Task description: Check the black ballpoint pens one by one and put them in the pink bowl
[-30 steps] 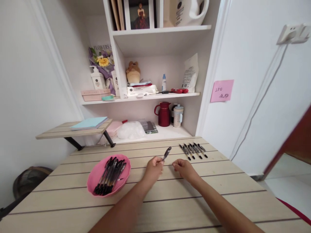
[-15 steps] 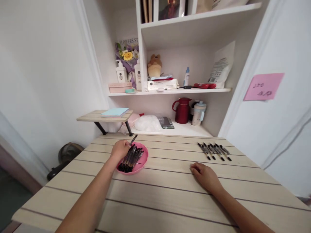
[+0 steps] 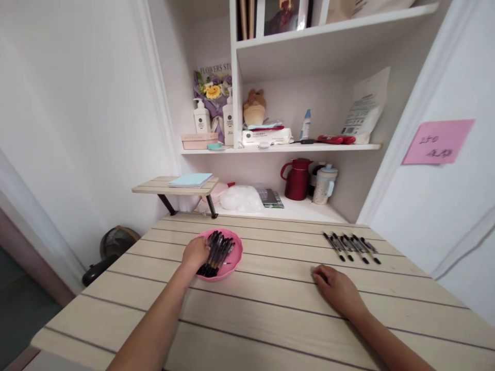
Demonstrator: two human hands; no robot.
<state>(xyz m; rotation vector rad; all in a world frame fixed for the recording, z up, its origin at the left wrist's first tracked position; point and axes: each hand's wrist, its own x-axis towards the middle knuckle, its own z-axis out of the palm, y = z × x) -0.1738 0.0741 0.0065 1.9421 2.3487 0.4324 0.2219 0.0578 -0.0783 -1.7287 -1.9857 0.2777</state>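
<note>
Several dark pens (image 3: 221, 253) lie bunched in a pink scalloped bowl (image 3: 236, 257) on the left half of the table. My left hand (image 3: 196, 252) reaches over the bowl's left rim, its fingers closed on a pen at the edge of the bunch; the fingertips are partly hidden. On the right, a row of several pens (image 3: 350, 247) lies side by side on the wood. Nearer to me, my right hand (image 3: 337, 288) rests on the table with fingers loosely curled and nothing visible in them.
The slatted wooden table (image 3: 270, 319) reaches back to white shelves. A small raised stand (image 3: 154, 186) with blue paper (image 3: 191, 179) is at the back left. Behind the table are a plastic bag (image 3: 240, 199), a red jug (image 3: 297, 179) and a pale cup (image 3: 324, 185).
The pen that stuck up from my left hand has come down among the others at the bowl. My right hand stays in place on the table. The view has shifted slightly.
</note>
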